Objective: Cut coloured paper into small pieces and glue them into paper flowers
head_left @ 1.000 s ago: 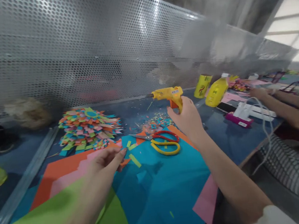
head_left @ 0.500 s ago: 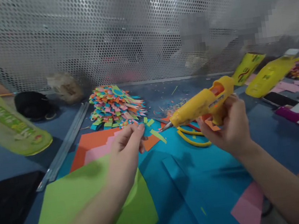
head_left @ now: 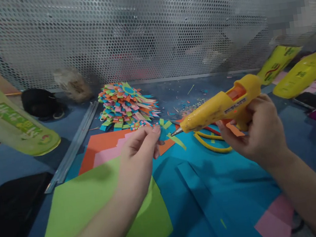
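Note:
My right hand (head_left: pixel 259 133) is wrapped round a yellow glue gun (head_left: pixel 214 109), its metal nozzle pointing left and down. To the left of the nozzle, my left hand (head_left: pixel 140 149) is closed in a pinch; whatever it may hold is too small and hidden to name. Green paper strips (head_left: pixel 178 141) lie close to its fingertips. Below the hands spread blue paper (head_left: pixel 228 202), a green sheet (head_left: pixel 99 202) and orange paper (head_left: pixel 100 141). Scissors with yellow handles (head_left: pixel 212 148) rest under the glue gun. Behind my left hand stands a pile of colourful fringed paper pieces (head_left: pixel 124 107).
A perforated metal screen (head_left: pixel 137 40) closes off the back. At left are a green bottle (head_left: pixel 14 117), a black pouch (head_left: pixel 41 104) and clear glue sticks (head_left: pixel 74 144). Yellow bottles (head_left: pixel 302 74) and a phone (head_left: pixel 315 100) lie at right. Paper scraps (head_left: pixel 192 106) litter the desk.
The view has shifted slightly, so most things sit a little further right. The glue gun's nozzle stays near my left fingertips, a bit further away from them. Both hands keep their grips.

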The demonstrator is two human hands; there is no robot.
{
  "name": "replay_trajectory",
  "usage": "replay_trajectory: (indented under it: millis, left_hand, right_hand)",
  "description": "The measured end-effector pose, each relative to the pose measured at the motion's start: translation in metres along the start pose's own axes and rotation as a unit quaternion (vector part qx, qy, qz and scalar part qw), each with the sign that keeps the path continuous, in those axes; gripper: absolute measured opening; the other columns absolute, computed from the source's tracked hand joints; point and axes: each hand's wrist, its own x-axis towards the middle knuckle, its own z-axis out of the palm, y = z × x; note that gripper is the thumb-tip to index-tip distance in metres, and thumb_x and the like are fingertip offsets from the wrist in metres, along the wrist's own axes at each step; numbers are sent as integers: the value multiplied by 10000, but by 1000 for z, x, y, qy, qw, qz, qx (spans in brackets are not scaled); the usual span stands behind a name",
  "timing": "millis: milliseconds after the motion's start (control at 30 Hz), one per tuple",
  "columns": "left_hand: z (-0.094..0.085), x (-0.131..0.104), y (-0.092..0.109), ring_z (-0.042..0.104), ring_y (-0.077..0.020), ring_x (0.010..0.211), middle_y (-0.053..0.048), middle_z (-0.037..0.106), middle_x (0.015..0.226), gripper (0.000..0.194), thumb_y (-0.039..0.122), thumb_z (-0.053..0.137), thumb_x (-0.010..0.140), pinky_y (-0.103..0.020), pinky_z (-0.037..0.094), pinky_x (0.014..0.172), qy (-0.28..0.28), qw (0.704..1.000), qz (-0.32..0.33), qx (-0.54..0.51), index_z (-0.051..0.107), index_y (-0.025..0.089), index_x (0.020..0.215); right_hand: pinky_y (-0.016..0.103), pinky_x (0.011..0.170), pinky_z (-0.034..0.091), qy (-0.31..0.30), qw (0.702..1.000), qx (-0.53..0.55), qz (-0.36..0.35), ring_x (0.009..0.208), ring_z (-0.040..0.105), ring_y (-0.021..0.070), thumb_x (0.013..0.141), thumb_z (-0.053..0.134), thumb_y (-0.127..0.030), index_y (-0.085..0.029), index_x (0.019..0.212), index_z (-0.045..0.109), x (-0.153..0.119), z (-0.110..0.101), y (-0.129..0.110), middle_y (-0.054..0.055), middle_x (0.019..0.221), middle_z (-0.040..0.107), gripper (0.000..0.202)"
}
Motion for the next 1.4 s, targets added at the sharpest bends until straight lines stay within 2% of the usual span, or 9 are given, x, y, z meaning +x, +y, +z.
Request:
replay_trajectory:
  millis: [200,533,767,967,1200,1400]
  left_hand:
    - [1,0,2,447,-80,540,57,452,530,202,277,598,800,-226,327,516,-4,1000,-1,5,576,194,617]
    - [1,0,1,405,-91,508,49,451,520,211,283,611,778,-234,304,482,2,1000,-9,3,566,192,594]
    - [1,0,1,456,-95,546,43,461,547,203,266,603,788,-233,335,518,4,1000,-3,16,578,192,600]
    - [1,1,3,439,-86,527,48,452,528,225,269,602,790,-235,330,516,7,1000,-4,12,570,188,582]
    - [-1,1,0,461,-98,535,42,482,539,159,269,627,767,-236,337,514,17,1000,-1,4,613,198,625]
    - [0,1,-1,432,-94,517,43,467,523,178,280,624,767,-231,322,494,10,1000,-7,4,609,197,611]
  right_hand:
    - [314,466,481,-6,1000,-17,-14,762,578,273,733,594,-295,-143,750,517,-1,1,0,105,682,524,171]
    - [353,505,515,-4,1000,20,-1,785,578,277,726,589,-306,-232,725,466,0,0,-1,48,640,506,144]
    - [304,438,489,-17,1000,14,2,778,579,264,741,591,-297,-222,726,462,-1,-1,0,61,677,510,151]
    - [282,409,469,-7,1000,-1,-12,754,573,251,760,590,-298,-203,756,470,-3,0,2,72,698,509,153]
    - [309,468,503,-13,1000,17,-8,785,577,258,741,599,-281,-225,733,457,-4,-2,2,48,657,503,153]
    - [308,424,474,-16,1000,1,-14,791,589,274,761,591,-301,-227,793,467,-5,-1,3,60,697,538,148]
